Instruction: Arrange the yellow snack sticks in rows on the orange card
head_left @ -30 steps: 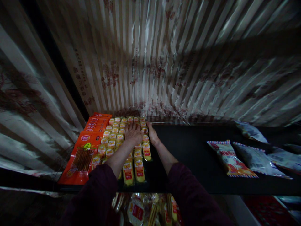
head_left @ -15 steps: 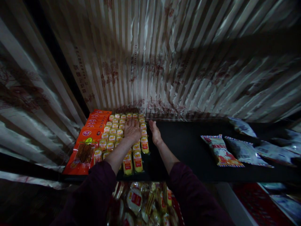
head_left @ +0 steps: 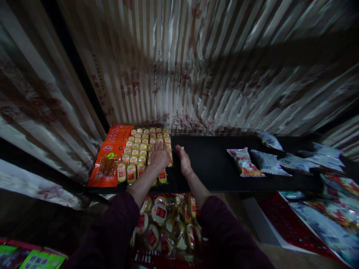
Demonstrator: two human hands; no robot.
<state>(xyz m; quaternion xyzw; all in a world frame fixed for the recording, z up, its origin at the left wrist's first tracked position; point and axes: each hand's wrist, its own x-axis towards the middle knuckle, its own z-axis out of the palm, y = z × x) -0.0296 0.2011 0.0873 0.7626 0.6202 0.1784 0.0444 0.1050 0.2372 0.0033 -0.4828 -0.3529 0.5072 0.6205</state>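
Rows of small yellow wrapped cakes [head_left: 135, 153] stand packed together on the black shelf [head_left: 207, 160], with red-and-white labels on the front ones. My left hand [head_left: 159, 157] lies palm down over the right-hand rows, its fingers stretched out on the cake tops and hiding some of them. Just right of the block, my right hand [head_left: 183, 160] is held on edge above the shelf, palm facing the cakes, fingers extended. A small gap separates it from the last row, and nothing is in it. Orange snack packets [head_left: 106, 160] overlap in a column against the cakes' left side.
Puffed snack bags [head_left: 244, 161] lie on the shelf's right part. Below the front edge, a red box [head_left: 146, 257] holds round wrapped cakes [head_left: 159, 212]. Another box [head_left: 269, 220] with bags stands lower right. Green packets [head_left: 42, 259] show lower left. Striped sheeting [head_left: 179, 74] hangs behind.
The view has tilted down and drawn back, showing more of the boxes below. My left hand has slid slightly nearer the front over the cakes. My right hand stays beside them.
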